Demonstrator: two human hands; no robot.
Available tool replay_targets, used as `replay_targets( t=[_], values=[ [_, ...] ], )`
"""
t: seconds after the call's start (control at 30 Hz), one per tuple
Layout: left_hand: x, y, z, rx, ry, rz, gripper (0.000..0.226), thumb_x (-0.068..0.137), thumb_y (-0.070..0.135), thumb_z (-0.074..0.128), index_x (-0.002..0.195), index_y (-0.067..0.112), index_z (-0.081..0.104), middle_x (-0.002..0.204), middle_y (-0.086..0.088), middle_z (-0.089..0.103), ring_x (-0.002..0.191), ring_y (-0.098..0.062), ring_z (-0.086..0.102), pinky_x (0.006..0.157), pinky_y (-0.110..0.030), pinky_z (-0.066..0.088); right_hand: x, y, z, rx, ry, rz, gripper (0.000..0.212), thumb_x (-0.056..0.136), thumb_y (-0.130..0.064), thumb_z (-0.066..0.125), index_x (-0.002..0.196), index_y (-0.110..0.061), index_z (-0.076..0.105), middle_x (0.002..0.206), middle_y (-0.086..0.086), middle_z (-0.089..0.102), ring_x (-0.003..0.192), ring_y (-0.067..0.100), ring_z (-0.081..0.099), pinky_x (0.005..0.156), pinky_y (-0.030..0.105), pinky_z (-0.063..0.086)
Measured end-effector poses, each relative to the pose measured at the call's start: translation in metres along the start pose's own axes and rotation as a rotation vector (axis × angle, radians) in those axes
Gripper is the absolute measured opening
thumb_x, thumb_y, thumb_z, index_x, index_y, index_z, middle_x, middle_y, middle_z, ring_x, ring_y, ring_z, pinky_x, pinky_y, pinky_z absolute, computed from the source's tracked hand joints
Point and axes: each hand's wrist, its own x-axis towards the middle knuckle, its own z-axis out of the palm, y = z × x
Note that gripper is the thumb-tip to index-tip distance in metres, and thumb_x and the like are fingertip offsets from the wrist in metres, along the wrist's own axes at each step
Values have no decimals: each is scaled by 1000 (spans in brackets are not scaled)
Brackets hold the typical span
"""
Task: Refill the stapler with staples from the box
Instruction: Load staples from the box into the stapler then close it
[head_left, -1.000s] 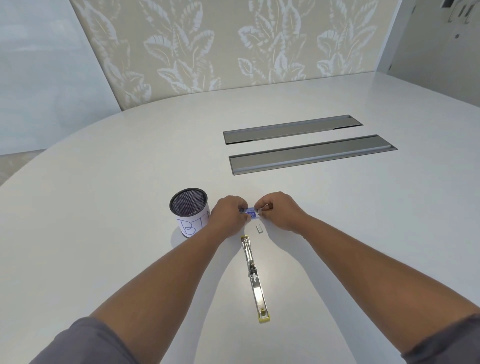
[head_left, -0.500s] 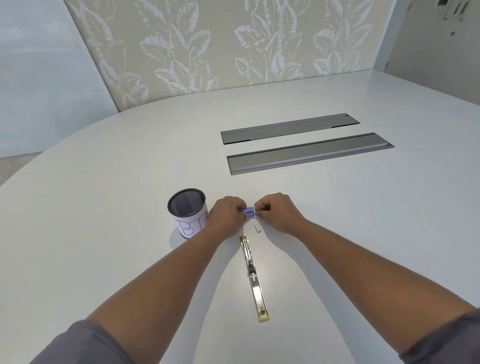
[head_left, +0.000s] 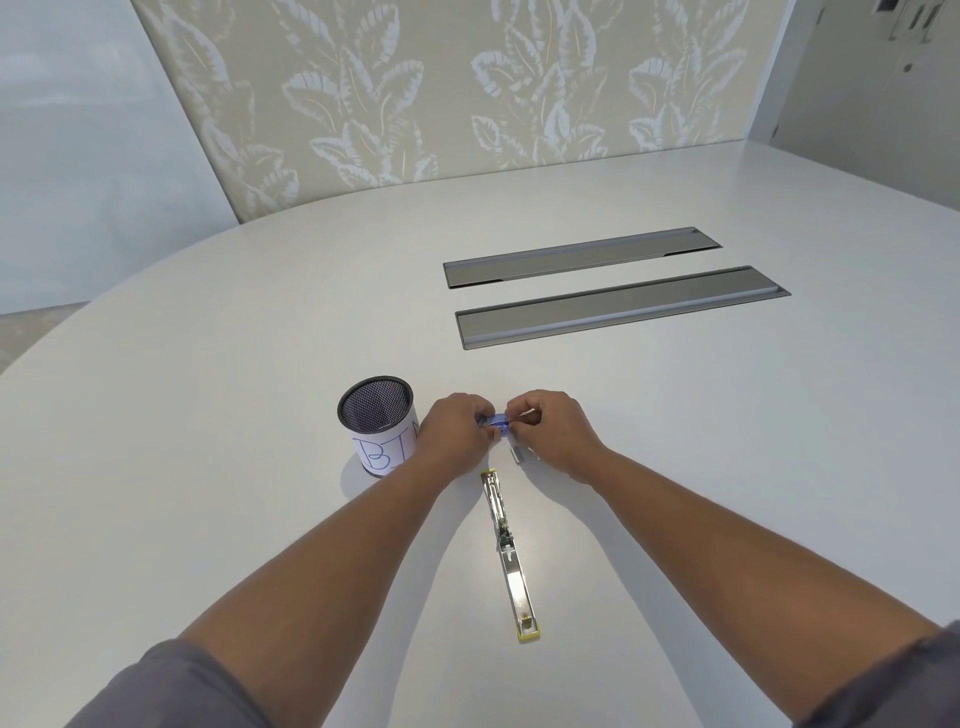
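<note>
Glossy metal stapler (head_left: 506, 551) on smooth matt table (head_left: 208, 415)

Stapler (head_left: 508, 551) swung fully open, flat, metal, lengthwise near the table's near edge. Small blue staple box (head_left: 496, 422) just beyond. Short staple strip (head_left: 517, 453) between.

Both arms are stretched fwd from the bottom corners, forearms bare, grey sleeves seen at the upper arms. They are angled inward so the hands meet near the middle. The left hand (head_left: 457, 434) is held knuckles up, fingers curled under and pinched at its inner side. The right hand (head_left: 553, 431) is held opposite, approx. level with it, knuckles up, fingers (head_left: 514, 415) bent and pinched toward the left. The two sets of fingertips are almost touching. Wrists are kept straight, low over the table; contact w/ it cannot be told.
</note>
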Motion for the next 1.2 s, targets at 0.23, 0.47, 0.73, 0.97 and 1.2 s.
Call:
replay_targets(
  t=[0.23,0.47,0.73,0.97,1.2],
  values=[
    [-3,-5,8,35,36,36,6,88,19,69,87,15,74,83,-6,67,82,-27,58,63,-30,38,0,-1,-1,74,22,35,20,79,-2,68,90,-19,70,82,-3,72,67,3,65,64,26,50],
    [-4,-9,11,53,65,76,8,88,18,68,89,19,76,79,-2,65,80,-26,59,61,-29,36,-1,1,0,29,32,-8,15,79,-2,69,87,-15,71,82,1,76,67,3,65,65,18,49],
    [-4,-10,12,37,68,102,10,88,21,68,82,17,76,76,-6,68,80,-30,63,65,-37,49,-6,0,2,23,20,-86,19,77,2,66,88,-14,67,88,2,77,84,8,74,74,21,54],
    [-7,-14,16,-41,103,108,11,88,18,69,91,21,79,83,-4,71,87,-27,63,71,-36,48,-9,0,3,-1,22,-77,19,75,2,62,87,-13,66,78,4,77,76,16,73,67,24,52],
    [-14,-18,24,-122,182,65,34,88,12,70,122,12,69,125,-1,65,118,-19,56,89,-19,32,-15,2,2,35,101,-112,15,78,1,65,86,-11,69,83,6,74,75,19,69,74,28,56]
  ],
)
